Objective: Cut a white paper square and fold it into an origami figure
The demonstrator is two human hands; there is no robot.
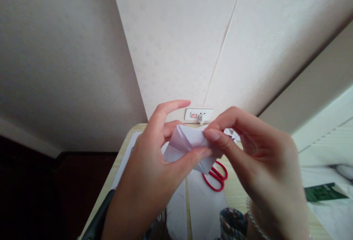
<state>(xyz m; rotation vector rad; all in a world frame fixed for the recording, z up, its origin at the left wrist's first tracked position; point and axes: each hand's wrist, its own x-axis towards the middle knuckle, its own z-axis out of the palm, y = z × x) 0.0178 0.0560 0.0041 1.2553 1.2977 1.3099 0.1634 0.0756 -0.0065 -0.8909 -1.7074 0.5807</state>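
Observation:
A folded piece of white paper (190, 138) with several creases is held up between both hands, above the table. My left hand (162, 151) grips it from the left, its thumb across the front and its index finger stretched out above. My right hand (248, 151) pinches the upper right edge between thumb and index finger. Below the paper, the red handles of a pair of scissors (217, 178) show; the blades are hidden. The scissors lie on white paper sheets (204, 210).
The pale wooden table (106, 192) stands against the wall. A wall socket (199, 115) with a white plug in it sits just behind. Crumpled paper scraps (232, 134) lie at the table's back right. A green packet (325, 192) lies on a white surface at the right.

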